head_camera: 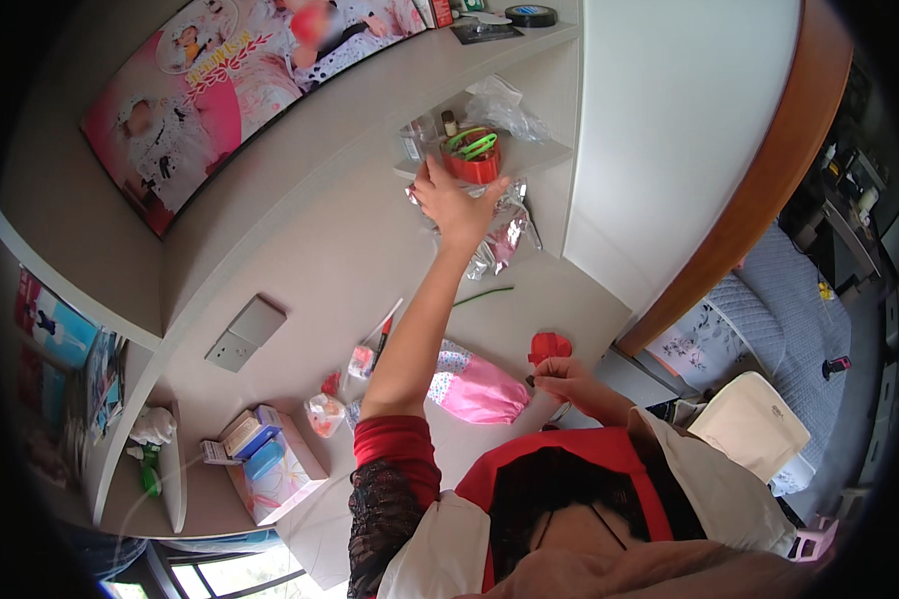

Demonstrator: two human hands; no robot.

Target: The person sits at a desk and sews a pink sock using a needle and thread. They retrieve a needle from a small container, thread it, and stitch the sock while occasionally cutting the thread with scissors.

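My left hand (457, 206) reaches up to a small shelf, fingers spread around the front of a red box (481, 171) that holds green clips (479, 144). Whether the fingertips touch the box is unclear. Below that hand, crumpled silver foil packaging (506, 232) lies against the back of the desk. Low on the right, my right hand (565, 380) pinches a small dark object (530, 380), too small to make out. Just beyond it lies a red lid-like piece (551, 347) with a ribbon band. Between my arms is a pink cloth oversleeve (483, 389) with a patterned end.
On the small shelf (547, 156) stand a clear cup (418, 138), a small bottle (449, 122) and a plastic bag (506, 108). The desk (577, 292) carries a green stem (483, 296), a marker (383, 341) and small bags (324, 414). A floral box (285, 479) sits left.
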